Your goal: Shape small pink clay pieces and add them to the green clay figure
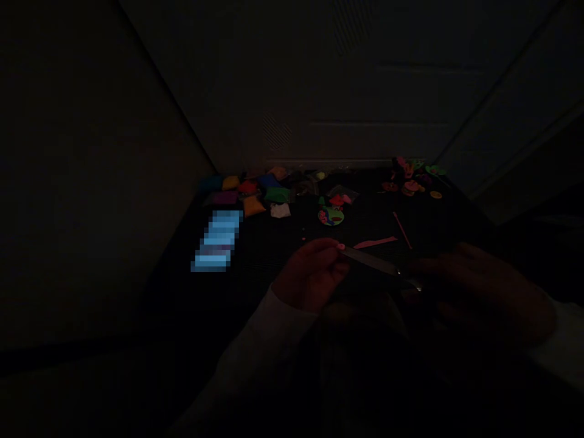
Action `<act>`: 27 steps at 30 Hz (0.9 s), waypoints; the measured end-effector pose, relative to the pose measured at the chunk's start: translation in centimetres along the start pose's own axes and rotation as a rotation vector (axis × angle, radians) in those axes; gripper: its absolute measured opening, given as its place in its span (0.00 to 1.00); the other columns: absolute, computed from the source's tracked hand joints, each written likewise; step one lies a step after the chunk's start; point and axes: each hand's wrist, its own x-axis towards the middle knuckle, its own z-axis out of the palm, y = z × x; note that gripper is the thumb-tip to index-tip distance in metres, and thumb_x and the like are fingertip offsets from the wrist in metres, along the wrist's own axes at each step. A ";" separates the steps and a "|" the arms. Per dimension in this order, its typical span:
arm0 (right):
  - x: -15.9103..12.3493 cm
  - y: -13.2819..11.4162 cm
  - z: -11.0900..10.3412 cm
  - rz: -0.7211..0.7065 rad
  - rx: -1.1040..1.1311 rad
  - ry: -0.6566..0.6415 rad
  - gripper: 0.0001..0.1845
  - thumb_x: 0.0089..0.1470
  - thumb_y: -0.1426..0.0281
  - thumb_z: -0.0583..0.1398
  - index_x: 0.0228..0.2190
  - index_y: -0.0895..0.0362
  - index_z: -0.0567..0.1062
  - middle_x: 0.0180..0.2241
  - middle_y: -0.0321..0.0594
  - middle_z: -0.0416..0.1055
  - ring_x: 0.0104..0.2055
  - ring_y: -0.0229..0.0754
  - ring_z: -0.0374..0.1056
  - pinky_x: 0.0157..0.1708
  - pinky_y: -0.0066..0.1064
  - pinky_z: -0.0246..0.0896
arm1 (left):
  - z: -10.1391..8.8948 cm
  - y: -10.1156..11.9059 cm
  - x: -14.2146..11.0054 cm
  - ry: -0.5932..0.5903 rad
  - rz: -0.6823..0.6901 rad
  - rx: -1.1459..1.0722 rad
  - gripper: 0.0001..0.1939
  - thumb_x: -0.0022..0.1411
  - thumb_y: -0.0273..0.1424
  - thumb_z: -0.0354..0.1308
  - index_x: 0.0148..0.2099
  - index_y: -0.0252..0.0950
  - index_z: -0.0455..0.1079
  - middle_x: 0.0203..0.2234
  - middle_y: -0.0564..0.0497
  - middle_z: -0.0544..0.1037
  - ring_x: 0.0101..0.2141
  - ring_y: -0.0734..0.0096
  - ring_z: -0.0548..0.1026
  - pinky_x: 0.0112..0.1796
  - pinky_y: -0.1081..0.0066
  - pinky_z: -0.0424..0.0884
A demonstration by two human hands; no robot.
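Note:
In dim light, my left hand [314, 274] is closed, with a small pink lump [340, 247] pinched at its fingertips. A flat, thin metal blade [371, 260] reaches from my right hand [493, 292] to that lump, its tip touching or very near it. The fingers of my right hand are closed around the dark end of the blade; its handle is hidden in shadow, so the tool's exact kind is unclear. Beyond the hands lie a pink plastic clay knife [375, 242] and a thin pink stick tool [402, 230] on the dark table.
Several bags of coloured clay, among them a green bag [277, 194] and an orange bag [254, 205], lie at the back left. A green decorated disc [331, 216] sits mid-table. Colourful small figures [410, 176] stand back right. A lit, blurred screen [217, 241] lies left.

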 end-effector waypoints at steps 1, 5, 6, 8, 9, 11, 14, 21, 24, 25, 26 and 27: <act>0.0 0.0 0.0 -0.001 -0.007 0.006 0.18 0.47 0.68 0.49 0.42 0.57 0.63 0.29 0.42 0.66 0.29 0.41 0.61 0.30 0.35 0.54 | 0.0 0.0 0.0 0.000 0.001 -0.002 0.05 0.44 0.20 0.56 0.27 0.31 0.70 0.23 0.52 0.72 0.28 0.79 0.70 0.28 0.80 0.66; 0.1 0.1 0.0 -0.028 -0.044 0.002 0.17 0.48 0.68 0.49 0.42 0.57 0.62 0.28 0.41 0.67 0.27 0.40 0.60 0.29 0.35 0.53 | 0.2 -0.1 0.0 0.012 0.013 -0.006 0.05 0.44 0.20 0.56 0.27 0.31 0.70 0.22 0.52 0.72 0.28 0.79 0.70 0.27 0.81 0.65; 0.1 0.1 0.0 -0.036 -0.059 -0.006 0.17 0.48 0.68 0.50 0.42 0.57 0.62 0.28 0.41 0.67 0.27 0.40 0.59 0.29 0.35 0.53 | 0.2 -0.1 0.0 0.018 0.016 -0.001 0.04 0.44 0.20 0.56 0.27 0.31 0.70 0.23 0.52 0.72 0.28 0.79 0.70 0.27 0.80 0.65; 0.2 0.2 0.1 -0.059 -0.088 -0.017 0.17 0.48 0.68 0.50 0.42 0.57 0.62 0.29 0.40 0.68 0.26 0.39 0.59 0.28 0.34 0.52 | 0.2 -0.1 0.0 0.018 0.018 0.009 0.04 0.44 0.20 0.56 0.26 0.31 0.70 0.23 0.51 0.72 0.28 0.79 0.70 0.27 0.80 0.65; 0.2 0.3 0.1 -0.070 -0.101 -0.018 0.17 0.48 0.68 0.50 0.42 0.57 0.62 0.29 0.40 0.68 0.26 0.39 0.59 0.28 0.34 0.51 | 0.1 -0.1 0.0 0.015 0.019 0.010 0.04 0.44 0.21 0.56 0.26 0.31 0.70 0.23 0.51 0.72 0.28 0.78 0.70 0.27 0.80 0.65; 0.2 0.3 0.1 -0.088 -0.122 -0.010 0.17 0.48 0.69 0.50 0.42 0.57 0.62 0.30 0.40 0.68 0.27 0.39 0.60 0.29 0.34 0.51 | 0.0 0.0 0.1 0.005 0.020 0.005 0.04 0.44 0.20 0.56 0.26 0.31 0.70 0.23 0.51 0.72 0.28 0.79 0.70 0.27 0.80 0.64; 0.2 0.1 0.0 -0.067 -0.141 0.005 0.16 0.49 0.70 0.50 0.42 0.57 0.62 0.30 0.40 0.69 0.27 0.39 0.60 0.29 0.34 0.50 | 0.0 -0.1 0.2 -0.007 0.024 -0.009 0.05 0.44 0.19 0.56 0.26 0.31 0.70 0.23 0.52 0.72 0.27 0.80 0.70 0.26 0.81 0.64; 0.4 0.1 0.1 -0.029 -0.217 0.037 0.16 0.49 0.68 0.50 0.42 0.56 0.63 0.28 0.40 0.69 0.24 0.40 0.60 0.28 0.34 0.49 | -0.8 0.0 0.6 0.010 0.011 0.020 0.04 0.43 0.21 0.58 0.26 0.32 0.69 0.23 0.52 0.72 0.27 0.80 0.69 0.25 0.81 0.62; 0.4 0.4 0.4 -0.039 -0.247 0.038 0.15 0.49 0.68 0.50 0.41 0.58 0.64 0.28 0.40 0.69 0.23 0.39 0.59 0.27 0.33 0.49 | -2.6 1.7 0.9 0.152 0.067 0.246 0.05 0.39 0.25 0.60 0.24 0.34 0.69 0.22 0.53 0.72 0.28 0.76 0.69 0.28 0.77 0.62; 0.4 0.4 0.5 -0.042 -0.253 0.037 0.15 0.49 0.69 0.50 0.41 0.58 0.64 0.27 0.40 0.69 0.23 0.39 0.59 0.27 0.33 0.49 | -3.5 2.5 1.1 0.232 0.130 0.406 0.05 0.38 0.26 0.61 0.24 0.34 0.69 0.21 0.53 0.72 0.27 0.77 0.69 0.29 0.76 0.62; 0.4 0.5 0.7 -0.037 -0.258 0.038 0.15 0.49 0.69 0.50 0.40 0.58 0.64 0.27 0.40 0.69 0.23 0.39 0.59 0.27 0.33 0.49 | -4.4 3.3 1.3 0.333 0.224 0.641 0.05 0.40 0.28 0.60 0.25 0.35 0.69 0.23 0.53 0.72 0.27 0.76 0.68 0.30 0.75 0.62; 0.4 0.5 1.0 -0.029 -0.260 0.043 0.15 0.50 0.68 0.49 0.40 0.58 0.64 0.27 0.39 0.69 0.24 0.38 0.59 0.28 0.33 0.49 | -5.3 4.0 1.6 0.406 0.284 0.943 0.06 0.41 0.31 0.60 0.27 0.36 0.70 0.24 0.53 0.73 0.27 0.75 0.68 0.31 0.74 0.61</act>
